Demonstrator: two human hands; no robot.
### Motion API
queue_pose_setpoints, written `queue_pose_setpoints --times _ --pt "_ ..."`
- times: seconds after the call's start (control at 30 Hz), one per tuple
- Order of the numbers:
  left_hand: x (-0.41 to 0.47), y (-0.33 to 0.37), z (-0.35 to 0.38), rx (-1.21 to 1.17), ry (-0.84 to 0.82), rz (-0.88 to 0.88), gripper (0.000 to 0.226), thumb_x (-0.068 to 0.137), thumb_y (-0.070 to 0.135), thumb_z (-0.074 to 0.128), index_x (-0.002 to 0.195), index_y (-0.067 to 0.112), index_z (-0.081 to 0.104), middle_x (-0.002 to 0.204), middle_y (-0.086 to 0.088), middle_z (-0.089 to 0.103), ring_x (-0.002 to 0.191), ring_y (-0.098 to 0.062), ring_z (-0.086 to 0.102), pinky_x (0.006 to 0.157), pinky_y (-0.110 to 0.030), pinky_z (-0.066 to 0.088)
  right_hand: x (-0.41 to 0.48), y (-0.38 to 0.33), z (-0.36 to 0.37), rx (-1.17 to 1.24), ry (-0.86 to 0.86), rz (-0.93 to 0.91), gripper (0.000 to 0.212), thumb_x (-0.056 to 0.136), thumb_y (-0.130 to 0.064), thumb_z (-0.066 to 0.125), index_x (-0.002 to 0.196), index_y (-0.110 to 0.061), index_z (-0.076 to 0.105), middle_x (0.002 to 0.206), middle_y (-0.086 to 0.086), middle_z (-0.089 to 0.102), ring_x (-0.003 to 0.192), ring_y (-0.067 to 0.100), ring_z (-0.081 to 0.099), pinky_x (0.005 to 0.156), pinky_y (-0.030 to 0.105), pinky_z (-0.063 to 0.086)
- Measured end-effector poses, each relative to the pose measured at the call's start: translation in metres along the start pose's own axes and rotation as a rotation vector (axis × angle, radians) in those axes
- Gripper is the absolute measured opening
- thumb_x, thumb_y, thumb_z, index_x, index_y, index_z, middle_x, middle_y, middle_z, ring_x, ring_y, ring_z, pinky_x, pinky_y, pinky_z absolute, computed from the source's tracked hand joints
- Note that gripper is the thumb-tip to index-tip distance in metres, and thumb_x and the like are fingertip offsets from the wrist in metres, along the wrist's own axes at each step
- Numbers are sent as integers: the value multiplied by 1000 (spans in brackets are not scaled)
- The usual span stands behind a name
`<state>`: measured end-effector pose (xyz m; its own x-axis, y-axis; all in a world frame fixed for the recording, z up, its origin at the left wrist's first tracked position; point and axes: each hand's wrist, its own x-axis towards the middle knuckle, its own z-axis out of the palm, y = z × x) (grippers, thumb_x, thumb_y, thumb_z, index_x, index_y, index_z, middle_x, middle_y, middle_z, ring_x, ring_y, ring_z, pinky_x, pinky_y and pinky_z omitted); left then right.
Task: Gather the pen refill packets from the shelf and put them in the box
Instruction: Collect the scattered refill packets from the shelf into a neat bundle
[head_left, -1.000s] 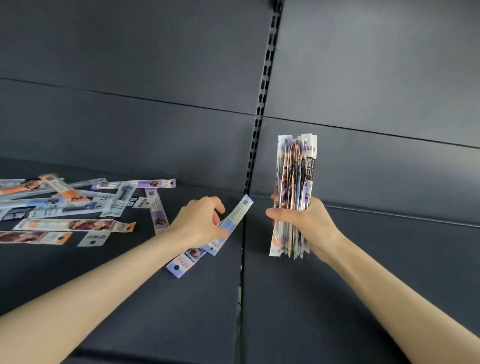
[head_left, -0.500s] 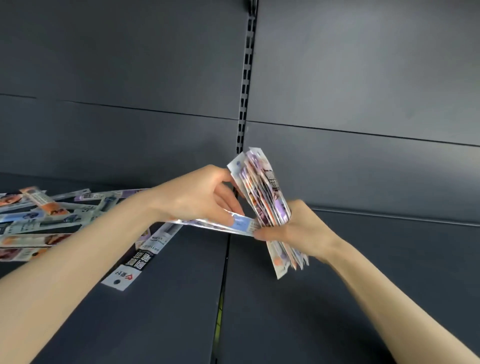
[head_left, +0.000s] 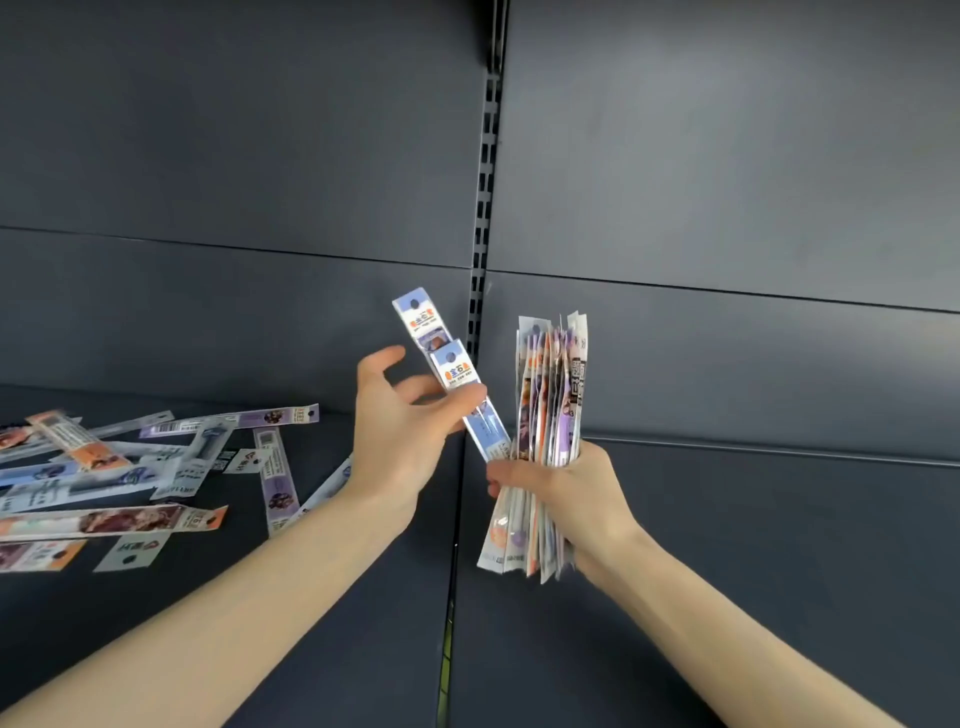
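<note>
My right hand (head_left: 571, 493) grips a thick upright bundle of pen refill packets (head_left: 550, 395) above the dark shelf. Two blue-and-white packets (head_left: 441, 358) lean tilted against the bundle's left side, their lower ends tucked in at my right fingers. My left hand (head_left: 400, 436) is just left of them, with one straight finger lying across the two packets and the other fingers spread apart behind. Several loose packets (head_left: 135, 467) lie scattered on the shelf (head_left: 363, 623) at the left. No box is in view.
The dark back panels rise behind, with a slotted upright (head_left: 485, 208) between them. A seam runs down the shelf between my arms. One purple packet (head_left: 275, 478) lies closest to my left forearm.
My left hand carried two blue packets from the shelf to the bundle and has loosened its fingers. The bundle tilted left to meet them and now stands upright again.
</note>
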<state>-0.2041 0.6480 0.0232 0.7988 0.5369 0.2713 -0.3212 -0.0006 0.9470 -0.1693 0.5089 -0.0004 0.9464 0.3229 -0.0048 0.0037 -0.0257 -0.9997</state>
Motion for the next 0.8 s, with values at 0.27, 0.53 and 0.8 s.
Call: queue_pose_setpoints --times 0.27,0.53,0.8 --pt "4 -3 -3 317 -353 239 21 93 18 54 88 2 66 86 -4 73 77 -13 72 63 -34 60 5 3 -8 -3 -24 -50 20 72 -3 74 90 -10 69 86 14 73 79 33 72 57 31 51" --pt "1 -5 -3 314 -413 309 18 89 18 61 100 6 68 94 -9 73 84 -24 70 70 -38 58 1 -2 -4 48 -125 -128 19 75 6 69 90 -6 71 78 4 74 71 17 72 58 26 56" --pt "5 1 -3 258 -430 277 16 87 15 61 95 5 70 89 -5 75 70 -17 73 50 -27 56 1 -3 -12 -29 -186 -137 29 71 9 68 88 -14 73 94 5 76 90 20 72 79 31 56"
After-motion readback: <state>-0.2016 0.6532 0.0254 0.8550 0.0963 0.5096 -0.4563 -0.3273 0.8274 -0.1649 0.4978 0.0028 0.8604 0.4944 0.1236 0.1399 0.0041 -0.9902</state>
